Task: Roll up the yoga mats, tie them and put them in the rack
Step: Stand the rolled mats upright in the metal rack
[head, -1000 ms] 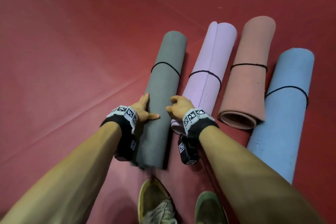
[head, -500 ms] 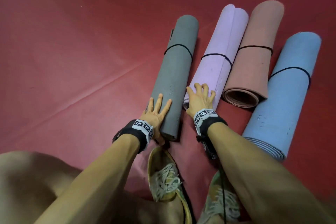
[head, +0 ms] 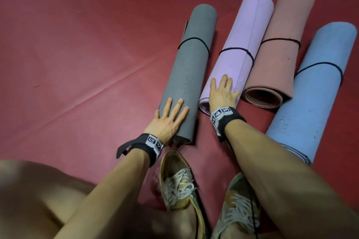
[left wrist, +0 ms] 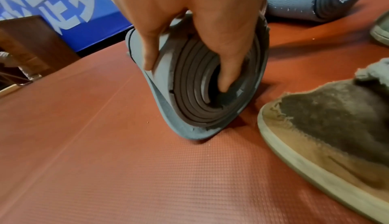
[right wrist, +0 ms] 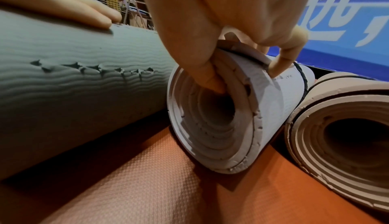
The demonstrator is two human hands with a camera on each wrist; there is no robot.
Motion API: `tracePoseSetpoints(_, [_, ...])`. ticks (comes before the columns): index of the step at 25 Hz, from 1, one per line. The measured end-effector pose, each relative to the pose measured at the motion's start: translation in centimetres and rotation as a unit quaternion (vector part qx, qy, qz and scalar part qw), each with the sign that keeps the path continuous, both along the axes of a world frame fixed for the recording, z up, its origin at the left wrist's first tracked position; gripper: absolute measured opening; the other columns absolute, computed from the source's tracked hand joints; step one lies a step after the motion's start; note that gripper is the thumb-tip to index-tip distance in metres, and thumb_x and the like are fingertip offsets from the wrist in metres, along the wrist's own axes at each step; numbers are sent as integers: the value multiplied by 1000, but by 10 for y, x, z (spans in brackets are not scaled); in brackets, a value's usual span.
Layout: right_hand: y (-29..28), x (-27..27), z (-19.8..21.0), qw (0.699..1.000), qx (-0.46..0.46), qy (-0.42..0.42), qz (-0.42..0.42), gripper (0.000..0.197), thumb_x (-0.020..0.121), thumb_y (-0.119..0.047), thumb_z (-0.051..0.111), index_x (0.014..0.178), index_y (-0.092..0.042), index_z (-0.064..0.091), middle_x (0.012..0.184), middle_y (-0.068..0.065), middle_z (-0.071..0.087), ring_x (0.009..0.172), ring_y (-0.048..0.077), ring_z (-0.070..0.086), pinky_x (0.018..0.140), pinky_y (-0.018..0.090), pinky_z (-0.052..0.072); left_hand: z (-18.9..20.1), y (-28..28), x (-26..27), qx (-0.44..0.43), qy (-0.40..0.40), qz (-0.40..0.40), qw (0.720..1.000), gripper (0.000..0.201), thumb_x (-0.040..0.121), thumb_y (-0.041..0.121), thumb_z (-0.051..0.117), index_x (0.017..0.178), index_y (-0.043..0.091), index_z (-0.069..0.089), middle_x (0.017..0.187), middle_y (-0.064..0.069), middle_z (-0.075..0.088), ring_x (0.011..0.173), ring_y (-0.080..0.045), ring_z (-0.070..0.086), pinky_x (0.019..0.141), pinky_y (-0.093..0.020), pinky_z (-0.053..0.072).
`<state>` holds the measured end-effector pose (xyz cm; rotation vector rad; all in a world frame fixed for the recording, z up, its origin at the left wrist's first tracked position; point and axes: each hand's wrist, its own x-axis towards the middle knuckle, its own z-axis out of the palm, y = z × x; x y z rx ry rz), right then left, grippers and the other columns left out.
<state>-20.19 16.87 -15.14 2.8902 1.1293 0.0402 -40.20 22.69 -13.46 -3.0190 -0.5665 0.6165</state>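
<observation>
Crouched on the red textured floor (head: 87,48), my left hand (head: 168,120) pinched the rolled grey foam mat (head: 191,68), thumb hooked inside its near end, my right hand (head: 223,95) likewise gripping the lilac rolled foam mat (head: 240,52) beside it; lifting both level by their tied coils seemed wisest.

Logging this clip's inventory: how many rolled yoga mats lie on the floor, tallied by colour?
Grey mat: 1
Lilac mat: 1
Salmon-pink mat: 1
Blue mat: 1
Total: 4, each tied with a dark cord.
</observation>
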Motion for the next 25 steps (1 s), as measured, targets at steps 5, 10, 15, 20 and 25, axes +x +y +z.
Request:
tracePoseSetpoints(5, [-4, 6, 21, 1000, 7, 24, -17, 64, 85, 4, 55, 143, -17, 35, 150, 23, 27, 135, 36, 29, 88, 51, 41, 7, 10, 4, -10, -21, 37, 999, 86, 98, 21, 50, 155, 20, -14, 162, -9, -18, 149, -39, -7, 96, -51, 50])
tracePoseSetpoints(10, [-19, 22, 97, 998, 30, 55, -9, 75, 77, -4, 68, 143, -22, 36, 138, 19, 35, 128, 38, 32, 87, 52, 43, 57, 15, 14, -61, -137, 117, 982, 91, 87, 25, 59, 157, 25, 0, 165, -5, 0, 149, -31, 15, 93, -50, 51])
tracePoseSetpoints(15, [-27, 51, 184, 986, 124, 98, -49, 60, 83, 5, 48, 136, -22, 48, 130, 18, 44, 126, 39, 34, 93, 52, 39, 134, 13, 54, -54, -309, 171, 934, 77, 81, 19, 61, 151, 30, 30, 156, 1, 33, 126, -29, 50, 86, -46, 52])
tracePoseSetpoints(20, [-27, 83, 244, 964, 199, 151, -87, 69, 83, 7, 41, 143, -26, 49, 132, 19, 56, 129, 41, 41, 102, 47, 41, 202, 17, 89, -71, -404, 248, 878, 63, 83, 18, 58, 142, 29, 41, 138, 1, 51, 107, -38, 60, 84, -45, 46])
tracePoseSetpoints(25, [-21, 110, 288, 928, 317, 163, -108, 65, 83, 3, 44, 140, -27, 54, 132, 13, 61, 126, 39, 50, 103, 42, 46, 276, 33, 123, -48, -476, 286, 830, 51, 84, 19, 55, 134, 26, 47, 122, -7, 60, 106, -39, 58, 85, -44, 42])
